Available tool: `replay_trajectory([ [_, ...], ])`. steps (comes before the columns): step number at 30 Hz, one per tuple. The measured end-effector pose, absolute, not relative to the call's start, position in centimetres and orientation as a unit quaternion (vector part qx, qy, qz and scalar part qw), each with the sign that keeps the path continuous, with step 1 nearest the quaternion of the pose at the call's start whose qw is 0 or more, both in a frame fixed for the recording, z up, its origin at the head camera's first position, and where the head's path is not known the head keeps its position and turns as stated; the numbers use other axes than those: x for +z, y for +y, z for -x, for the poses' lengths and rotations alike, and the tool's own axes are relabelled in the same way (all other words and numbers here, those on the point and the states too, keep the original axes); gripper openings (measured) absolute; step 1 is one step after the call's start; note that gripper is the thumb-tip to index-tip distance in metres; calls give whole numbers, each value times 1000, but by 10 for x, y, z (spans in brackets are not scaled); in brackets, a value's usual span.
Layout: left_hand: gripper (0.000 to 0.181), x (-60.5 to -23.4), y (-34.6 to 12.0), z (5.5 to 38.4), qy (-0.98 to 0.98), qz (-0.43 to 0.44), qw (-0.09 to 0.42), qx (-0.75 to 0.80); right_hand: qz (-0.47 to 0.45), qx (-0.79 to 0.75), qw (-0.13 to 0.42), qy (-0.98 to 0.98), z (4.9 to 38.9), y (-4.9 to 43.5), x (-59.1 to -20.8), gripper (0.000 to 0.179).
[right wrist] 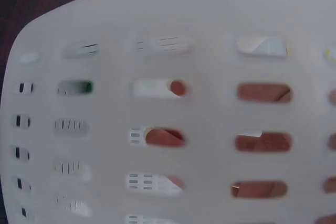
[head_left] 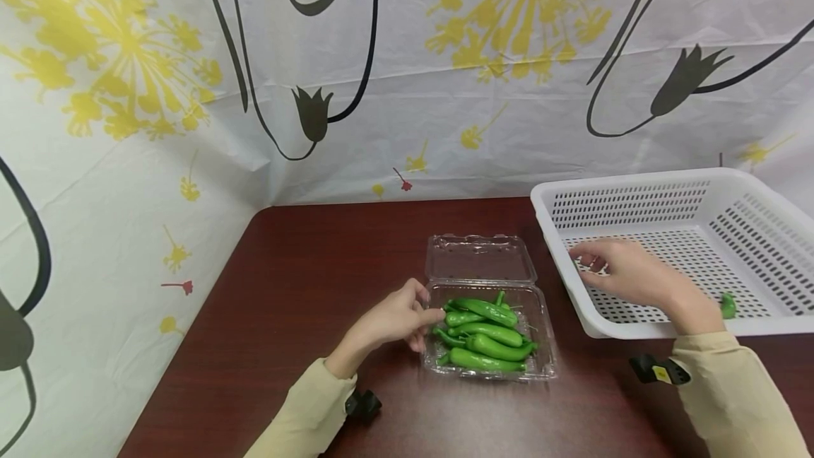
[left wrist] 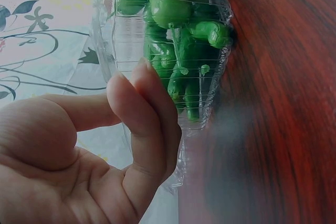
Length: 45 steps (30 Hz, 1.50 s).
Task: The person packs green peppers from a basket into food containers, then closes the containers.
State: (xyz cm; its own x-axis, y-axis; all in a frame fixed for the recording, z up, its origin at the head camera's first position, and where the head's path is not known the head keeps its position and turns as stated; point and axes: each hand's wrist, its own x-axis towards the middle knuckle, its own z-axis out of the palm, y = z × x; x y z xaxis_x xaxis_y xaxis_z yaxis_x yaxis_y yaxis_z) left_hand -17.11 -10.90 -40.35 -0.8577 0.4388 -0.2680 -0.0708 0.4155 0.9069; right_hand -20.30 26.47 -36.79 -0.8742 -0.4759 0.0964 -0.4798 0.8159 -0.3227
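Observation:
A clear plastic clamshell box [head_left: 547, 345] lies with its lid [head_left: 480, 260] folded back, and several green peppers [head_left: 490, 334] lie inside it. My left hand [head_left: 397, 316] holds the box at its left rim, the thumb over the edge and the curled fingers [left wrist: 152, 124] against the outer wall. My right hand [head_left: 626, 271] reaches into the white plastic basket [head_left: 566, 292], near its left wall. Thumb and fingers stand apart there, beside a bit of green mostly hidden by the rim. Through the wall slots, a green patch [right wrist: 84, 87] shows apart from the fingertip [right wrist: 178, 87].
Another green pepper [head_left: 728, 306] lies in the basket near its front wall. Box and basket stand on a dark red wooden table [head_left: 305, 267]. A white cloth [head_left: 394, 140] with yellow and grey flower prints hangs behind the table and along its left side.

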Motion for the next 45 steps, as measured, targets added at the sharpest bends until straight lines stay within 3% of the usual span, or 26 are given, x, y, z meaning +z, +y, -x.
replay_trajectory([
  [23,37,-404,-109,170,803,-115,241,532,-229,160,-110,-954,203,269,-374,39],
  [31,37,-405,-109,170,802,-115,241,535,-224,159,-120,-954,203,271,-376,38],
  [45,38,-405,-108,171,803,-116,241,532,-204,153,-153,-955,198,276,-373,10],
])
